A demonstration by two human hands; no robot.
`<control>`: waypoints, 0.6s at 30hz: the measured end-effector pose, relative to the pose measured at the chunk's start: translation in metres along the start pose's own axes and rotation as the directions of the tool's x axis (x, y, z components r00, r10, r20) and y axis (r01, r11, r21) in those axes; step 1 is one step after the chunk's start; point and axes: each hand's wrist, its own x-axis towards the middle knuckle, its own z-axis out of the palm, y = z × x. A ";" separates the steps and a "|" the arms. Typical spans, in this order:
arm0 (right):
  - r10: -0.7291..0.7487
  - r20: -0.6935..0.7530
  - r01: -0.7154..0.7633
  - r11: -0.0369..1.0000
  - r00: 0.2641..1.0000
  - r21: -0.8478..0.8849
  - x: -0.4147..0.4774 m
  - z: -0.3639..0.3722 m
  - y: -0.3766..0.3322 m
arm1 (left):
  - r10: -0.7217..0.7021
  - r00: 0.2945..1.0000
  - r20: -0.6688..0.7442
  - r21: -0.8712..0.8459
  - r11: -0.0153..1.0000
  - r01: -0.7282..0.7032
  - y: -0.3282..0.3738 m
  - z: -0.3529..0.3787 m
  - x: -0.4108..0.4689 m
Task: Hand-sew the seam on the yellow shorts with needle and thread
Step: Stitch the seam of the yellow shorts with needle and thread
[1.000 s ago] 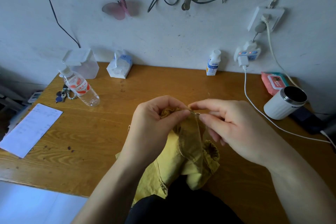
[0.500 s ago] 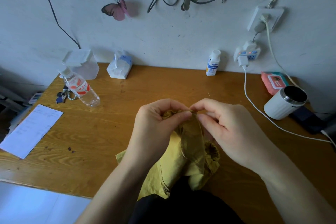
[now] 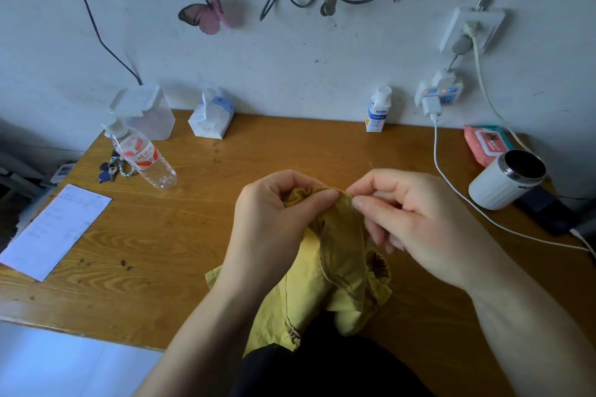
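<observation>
Above the wooden tabletop (image 3: 161,235), the left hand (image 3: 274,219) pinches the crumpled yellow fabric shorts (image 3: 342,255); the right hand (image 3: 419,222) pinches their top fold alongside.

The yellow shorts (image 3: 338,267) are crumpled; their top fold is raised above the wooden table (image 3: 161,235), and the lower part hangs over its near edge.
</observation>
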 end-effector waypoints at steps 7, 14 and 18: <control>0.111 0.184 -0.166 0.932 0.977 0.321 0.005 -0.012 0.004 | -0.258 0.888 0.381 -0.257 0.893 0.370 0.002 -0.010 0.007; 0.123 0.302 -0.270 0.817 0.945 0.509 0.008 -0.012 0.014 | -0.314 0.741 0.594 -0.389 0.694 0.606 -0.006 -0.011 0.014; 0.109 0.345 -0.299 0.770 0.932 0.564 0.009 -0.013 0.017 | -0.294 0.727 0.620 -0.405 0.674 0.618 -0.010 -0.012 0.015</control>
